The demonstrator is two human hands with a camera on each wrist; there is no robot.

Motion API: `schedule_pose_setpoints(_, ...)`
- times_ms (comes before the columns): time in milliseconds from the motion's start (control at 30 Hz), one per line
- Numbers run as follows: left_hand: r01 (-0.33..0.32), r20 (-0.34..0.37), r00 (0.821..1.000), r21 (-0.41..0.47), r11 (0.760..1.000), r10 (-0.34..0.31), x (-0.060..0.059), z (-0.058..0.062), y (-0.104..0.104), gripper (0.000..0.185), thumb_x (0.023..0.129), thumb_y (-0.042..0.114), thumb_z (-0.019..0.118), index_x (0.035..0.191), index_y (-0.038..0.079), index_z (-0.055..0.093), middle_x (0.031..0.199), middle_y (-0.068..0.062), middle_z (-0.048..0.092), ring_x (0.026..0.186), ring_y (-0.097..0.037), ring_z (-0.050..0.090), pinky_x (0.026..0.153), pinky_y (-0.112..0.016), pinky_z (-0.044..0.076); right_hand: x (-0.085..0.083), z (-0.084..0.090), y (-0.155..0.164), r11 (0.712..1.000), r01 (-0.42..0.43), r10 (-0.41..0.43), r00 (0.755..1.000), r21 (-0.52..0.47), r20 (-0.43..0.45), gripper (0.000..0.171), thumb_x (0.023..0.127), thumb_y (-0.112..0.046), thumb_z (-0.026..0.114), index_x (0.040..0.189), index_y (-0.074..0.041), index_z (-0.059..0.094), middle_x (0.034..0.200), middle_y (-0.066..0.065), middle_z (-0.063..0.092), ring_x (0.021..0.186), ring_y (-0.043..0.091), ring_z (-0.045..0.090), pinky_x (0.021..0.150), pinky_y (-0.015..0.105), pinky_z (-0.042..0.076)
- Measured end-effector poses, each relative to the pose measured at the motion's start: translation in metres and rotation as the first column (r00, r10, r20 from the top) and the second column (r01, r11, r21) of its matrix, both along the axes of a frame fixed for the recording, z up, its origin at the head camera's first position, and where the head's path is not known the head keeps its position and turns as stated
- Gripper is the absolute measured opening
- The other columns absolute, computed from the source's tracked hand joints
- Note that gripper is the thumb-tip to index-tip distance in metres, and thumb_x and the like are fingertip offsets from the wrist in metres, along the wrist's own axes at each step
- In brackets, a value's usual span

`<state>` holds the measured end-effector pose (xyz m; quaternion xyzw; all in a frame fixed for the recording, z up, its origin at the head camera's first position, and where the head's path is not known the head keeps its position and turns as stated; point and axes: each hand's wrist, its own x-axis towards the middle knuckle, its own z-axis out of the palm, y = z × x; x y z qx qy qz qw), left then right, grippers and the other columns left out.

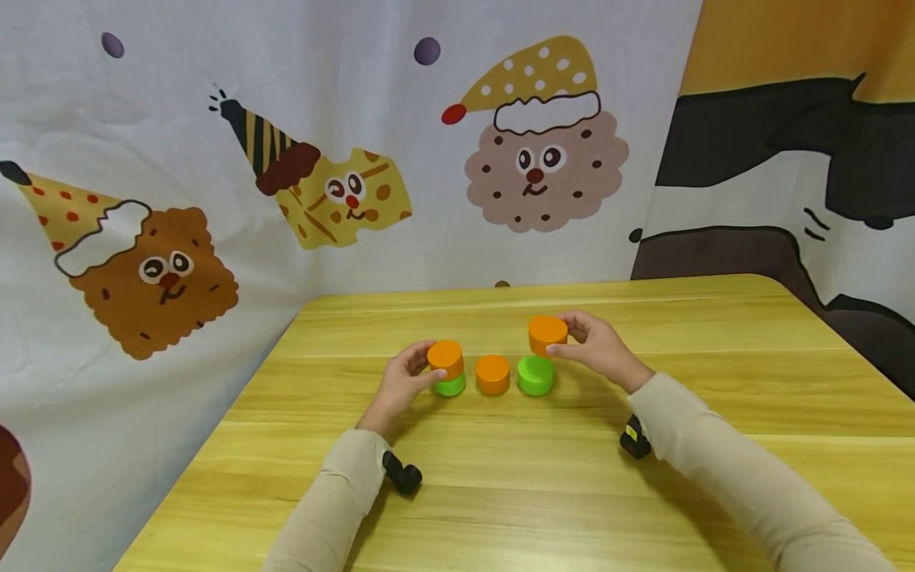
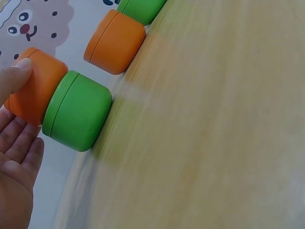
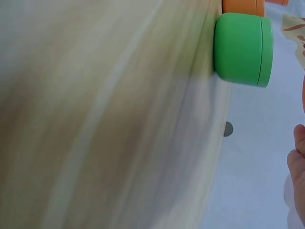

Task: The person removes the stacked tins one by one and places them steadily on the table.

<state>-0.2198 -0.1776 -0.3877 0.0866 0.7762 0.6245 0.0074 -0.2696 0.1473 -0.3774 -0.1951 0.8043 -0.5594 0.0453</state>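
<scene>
Several round plastic tubs stand in a row on the wooden table (image 1: 543, 492). My left hand (image 1: 404, 383) grips an orange tub (image 1: 446, 357) stacked on a green tub (image 1: 451, 386); in the left wrist view the thumb presses the orange tub (image 2: 35, 86) atop the green tub (image 2: 76, 110). A lone orange tub (image 1: 492, 374) sits in the middle. My right hand (image 1: 596, 346) holds another orange tub (image 1: 547, 334) in the air, just above and behind a green tub (image 1: 535, 375). The right wrist view shows that green tub (image 3: 243, 48) and a fingertip (image 3: 299, 157).
A cartoon-printed cloth (image 1: 214, 159) hangs behind and to the left of the table. Bare wood stretches in front of the tubs and to the right. Small black wrist cameras (image 1: 403, 475) sit under both sleeves.
</scene>
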Motion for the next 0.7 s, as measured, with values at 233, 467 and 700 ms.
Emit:
schedule_pose_setpoints(233, -0.009, 0.011, 1.000, -0.002, 1.000, 0.009, 0.000, -0.002, 0.000, 0.052, 0.084, 0.005, 0.067, 0.131, 0.001, 0.048, 0.130, -0.018, 0.052, 0.125, -0.029, 0.046, 0.108, -0.039, 0.034, 0.004, -0.002, 0.013, 1.000, 0.020, -0.020, 1.000, 0.008, -0.010, 0.056, 0.078, -0.030, 0.075, 0.120, -0.002, 0.051, 0.122, 0.015, 0.056, 0.124, 0.031, 0.047, 0.101, 0.045, 0.041)
schedule_pose_setpoints(467, -0.009, 0.018, 1.000, -0.015, 1.000, 0.010, -0.002, -0.003, 0.000, 0.052, 0.084, 0.005, 0.067, 0.132, 0.002, 0.048, 0.131, -0.017, 0.052, 0.125, -0.028, 0.047, 0.107, -0.037, 0.035, 0.005, -0.004, 0.024, 0.999, 0.046, -0.045, 0.999, 0.012, -0.010, 0.055, 0.080, -0.029, 0.074, 0.121, -0.001, 0.050, 0.123, 0.015, 0.055, 0.124, 0.030, 0.047, 0.097, 0.032, 0.045)
schedule_pose_setpoints(700, -0.010, 0.022, 1.000, -0.001, 1.000, 0.010, -0.003, -0.004, -0.001, 0.052, 0.084, 0.004, 0.067, 0.132, 0.001, 0.048, 0.131, -0.018, 0.052, 0.124, -0.028, 0.047, 0.106, -0.036, 0.036, 0.005, -0.007, 0.031, 0.998, 0.059, -0.059, 0.998, 0.000, 0.004, 0.056, 0.080, -0.027, 0.073, 0.122, 0.001, 0.049, 0.124, 0.016, 0.054, 0.122, 0.029, 0.049, 0.090, 0.019, 0.046)
